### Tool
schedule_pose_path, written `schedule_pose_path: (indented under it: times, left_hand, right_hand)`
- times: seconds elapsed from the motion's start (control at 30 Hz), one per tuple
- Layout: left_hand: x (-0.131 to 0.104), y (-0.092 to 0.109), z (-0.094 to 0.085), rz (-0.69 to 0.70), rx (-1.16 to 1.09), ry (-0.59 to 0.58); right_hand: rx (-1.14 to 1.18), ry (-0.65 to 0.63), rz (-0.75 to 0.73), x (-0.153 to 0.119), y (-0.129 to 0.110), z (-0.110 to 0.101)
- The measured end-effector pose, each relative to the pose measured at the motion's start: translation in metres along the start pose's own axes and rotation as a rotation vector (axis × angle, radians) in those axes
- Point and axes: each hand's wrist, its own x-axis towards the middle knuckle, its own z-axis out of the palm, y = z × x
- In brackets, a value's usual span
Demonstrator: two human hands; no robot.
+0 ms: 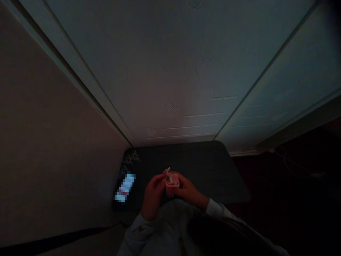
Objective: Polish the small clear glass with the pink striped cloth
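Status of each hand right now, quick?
Left hand: closed, fingertips gripping the left side of a small, pink, ruffled, fabric-like piece.
Right hand: closed, holding the same piece from its right side.

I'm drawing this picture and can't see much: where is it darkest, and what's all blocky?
In the head view, light is dim everywhere, with the floor fading almost to black at lower right; in that view, the lit screen breaks into coarse squares, unreadable; there too, the left hand, right hand and pink fabric piece show, their fine details murky.
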Motion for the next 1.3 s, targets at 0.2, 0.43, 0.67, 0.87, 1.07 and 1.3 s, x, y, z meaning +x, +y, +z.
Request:
schedule_pose_path:
  times: [0.2,0.43,0.67,0.87,1.07,1.3]
  left_hand:
    - [-0.003,0.014,-0.005,0.034,0.161,-0.102]
    - [-0.003,0.023,-0.011,0.213,0.383,-0.179]
    - [-0.002,0.028,-0.015,0.248,0.473,-0.232]
    - [-0.001,0.026,-0.016,0.263,0.448,-0.152]
    - [-0.002,0.032,-0.015,0.315,0.365,-0.044]
    - [-0.010,0.028,0.008,0.565,0.541,0.095]
  right_hand:
    - [-0.102,-0.104,0.047,0.005,-0.023,-0.010]
    - [-0.178,-0.196,-0.043,0.007,-0.042,-0.014]
    - [-0.162,-0.217,-0.082,0.007,-0.041,-0.016]
    - [0.043,-0.113,-0.015,0.005,-0.032,-0.013]
    - [0.517,0.104,0.091,0.004,-0.029,-0.013]
    - [0.825,-0.031,0.128,0.010,-0.044,0.012]
